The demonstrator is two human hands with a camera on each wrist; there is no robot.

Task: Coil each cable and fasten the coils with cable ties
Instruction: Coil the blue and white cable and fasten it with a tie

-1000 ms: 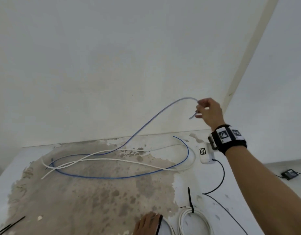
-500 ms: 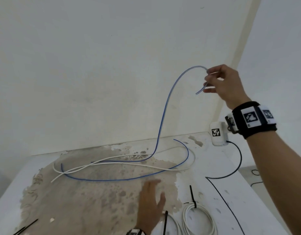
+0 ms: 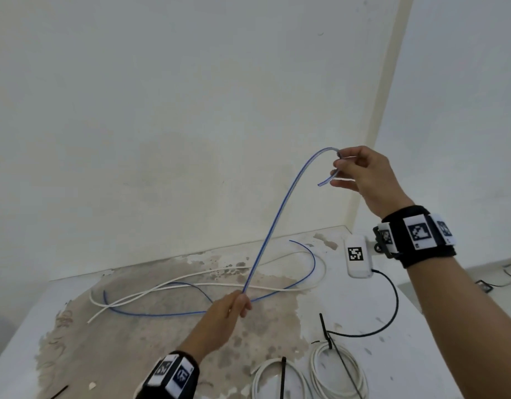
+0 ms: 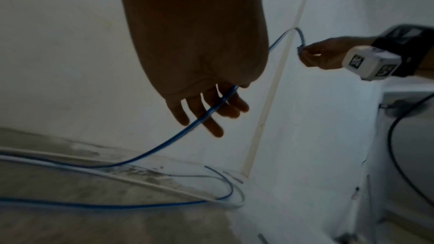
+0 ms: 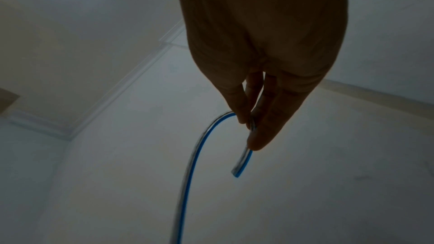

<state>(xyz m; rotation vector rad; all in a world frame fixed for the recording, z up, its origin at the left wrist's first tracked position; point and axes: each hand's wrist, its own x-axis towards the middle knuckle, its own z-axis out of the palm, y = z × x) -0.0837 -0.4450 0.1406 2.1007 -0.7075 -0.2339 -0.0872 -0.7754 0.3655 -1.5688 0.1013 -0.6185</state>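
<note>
A blue cable (image 3: 273, 223) rises from the stained table (image 3: 363, 355) in a tall arc. My right hand (image 3: 339, 168) pinches it just short of its free end, high in front of the wall; the right wrist view shows the pinch of the right hand (image 5: 249, 125) with the cable's tip (image 5: 237, 172) sticking out below. My left hand (image 3: 241, 300) grips the same cable lower down, just above the table. In the left wrist view the blue cable (image 4: 164, 144) runs across the left hand's fingers (image 4: 206, 116). A loose white cable (image 3: 190, 285) lies tangled with the blue loops.
Two white coils (image 3: 277, 378) (image 3: 340, 367) with black cable ties (image 3: 324, 329) lie at the near right of the table. A loose black tie (image 3: 58, 393) lies at the near left. A black wire (image 3: 395, 300) hangs from the right wrist camera. Walls close the back and right.
My left hand has lifted off the table and taken hold of the blue cable partway down. My right hand still holds the cable's end up in the air.
</note>
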